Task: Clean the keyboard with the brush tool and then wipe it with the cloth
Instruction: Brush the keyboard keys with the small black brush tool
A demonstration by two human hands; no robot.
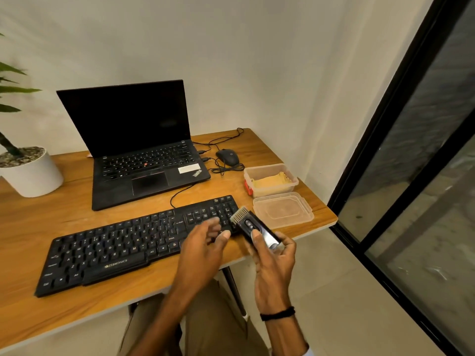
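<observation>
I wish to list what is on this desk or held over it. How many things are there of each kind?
Computer devices: 3 (laptop, keyboard, mouse)
Cleaning things: 2 (brush tool, cloth)
Plastic box parts: 2 (container, lid)
Plants: 1 (plant pot)
Total: 8

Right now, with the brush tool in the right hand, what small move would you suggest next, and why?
Probably lower the brush tool so its bristles meet the keys at the right end of the keyboard. The right hand grips it, bristles over that end; the left hand is open, and the cloth lies in its tub.
</observation>
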